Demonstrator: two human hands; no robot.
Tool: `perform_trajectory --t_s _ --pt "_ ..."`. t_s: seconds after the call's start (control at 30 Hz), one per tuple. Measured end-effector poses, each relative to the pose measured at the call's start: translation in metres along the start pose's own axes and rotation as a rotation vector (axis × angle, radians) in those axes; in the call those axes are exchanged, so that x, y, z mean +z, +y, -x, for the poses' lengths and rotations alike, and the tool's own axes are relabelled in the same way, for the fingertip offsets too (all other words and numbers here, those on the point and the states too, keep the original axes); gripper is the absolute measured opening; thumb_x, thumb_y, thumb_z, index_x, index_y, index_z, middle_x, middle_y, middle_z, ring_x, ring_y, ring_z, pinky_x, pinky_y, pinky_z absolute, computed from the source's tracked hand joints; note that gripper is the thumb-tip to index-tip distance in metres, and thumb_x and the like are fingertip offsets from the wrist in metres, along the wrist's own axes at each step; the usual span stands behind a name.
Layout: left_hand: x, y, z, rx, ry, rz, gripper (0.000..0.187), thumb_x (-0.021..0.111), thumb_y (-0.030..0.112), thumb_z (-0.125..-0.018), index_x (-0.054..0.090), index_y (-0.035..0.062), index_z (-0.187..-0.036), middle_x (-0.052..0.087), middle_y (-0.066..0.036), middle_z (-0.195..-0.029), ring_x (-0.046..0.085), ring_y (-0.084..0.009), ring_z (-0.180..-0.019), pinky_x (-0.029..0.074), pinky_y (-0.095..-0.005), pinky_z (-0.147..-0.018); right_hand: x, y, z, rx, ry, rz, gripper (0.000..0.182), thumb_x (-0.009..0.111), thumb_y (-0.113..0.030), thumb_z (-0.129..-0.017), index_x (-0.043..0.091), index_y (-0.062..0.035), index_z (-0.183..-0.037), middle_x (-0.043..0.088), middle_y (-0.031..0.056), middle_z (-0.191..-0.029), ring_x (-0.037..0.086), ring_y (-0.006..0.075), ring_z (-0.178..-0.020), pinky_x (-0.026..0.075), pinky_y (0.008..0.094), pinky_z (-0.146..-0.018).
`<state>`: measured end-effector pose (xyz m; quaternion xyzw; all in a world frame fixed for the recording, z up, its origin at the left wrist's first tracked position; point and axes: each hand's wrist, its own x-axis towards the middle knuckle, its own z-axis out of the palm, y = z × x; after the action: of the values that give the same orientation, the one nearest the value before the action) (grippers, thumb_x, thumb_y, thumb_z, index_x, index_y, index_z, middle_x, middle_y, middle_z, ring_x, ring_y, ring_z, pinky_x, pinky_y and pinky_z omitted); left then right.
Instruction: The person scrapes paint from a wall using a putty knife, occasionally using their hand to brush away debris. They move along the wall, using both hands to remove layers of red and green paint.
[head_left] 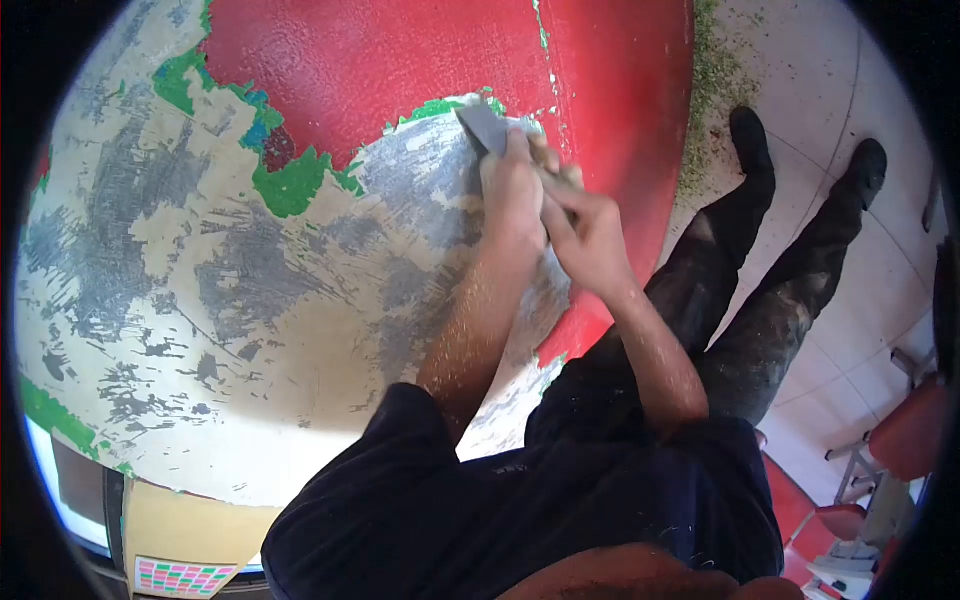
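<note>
A scraper (484, 128) with a flat grey blade rests against a large curved surface (300, 340), at the boundary of red paint (380, 60) and a scraped grey and cream area. My left hand (513, 188) is closed around the tool close behind its blade. Lower on the handle, my right hand (590, 235) is closed too, just to the right of the left one. Ragged green patches (290, 183) line the red edge, one of them beside the blade. The fingers partly hide the handle.
Paint flakes (715, 100) are scattered over the tiled floor (800, 60) beyond the surface's right edge. My legs (765, 320) stretch toward the upper right. A red chair (908, 430) stands at the lower right. A colored chart (183, 576) shows at the lower left.
</note>
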<state>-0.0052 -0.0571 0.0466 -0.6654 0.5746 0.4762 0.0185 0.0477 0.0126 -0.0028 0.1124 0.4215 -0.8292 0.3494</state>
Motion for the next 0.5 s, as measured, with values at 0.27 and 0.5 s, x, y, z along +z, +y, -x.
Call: perform_trajectory --t_s 0.27,0.5 --pt "0.008 -0.001 -0.011 0.029 -0.018 0.014 0.028 0.039 0.03 -0.098 0.044 0.0063 -0.084 0.045 -0.005 -0.065 0.051 -0.0224 -0.057 0.05 -0.0394 -0.057 -0.012 -0.018 -0.008 0.179 -0.047 0.115 0.031 0.055 -0.015 -0.084 0.063 -0.0129 -0.114 0.053 0.0258 -0.069 0.06 0.0253 -0.054 0.047 0.0348 -0.057" --pt "-0.005 -0.022 -0.001 -0.108 0.005 -0.029 0.026 0.038 0.029 -0.098 0.043 0.0056 -0.089 0.048 -0.007 -0.068 0.058 -0.0271 -0.059 0.05 -0.0412 -0.054 -0.013 -0.026 0.018 0.281 -0.022 0.163 0.031 0.052 -0.01 -0.087 0.061 -0.0066 -0.117 0.059 0.0193 -0.071 0.059 0.0163 -0.064 0.047 0.0321 -0.061"
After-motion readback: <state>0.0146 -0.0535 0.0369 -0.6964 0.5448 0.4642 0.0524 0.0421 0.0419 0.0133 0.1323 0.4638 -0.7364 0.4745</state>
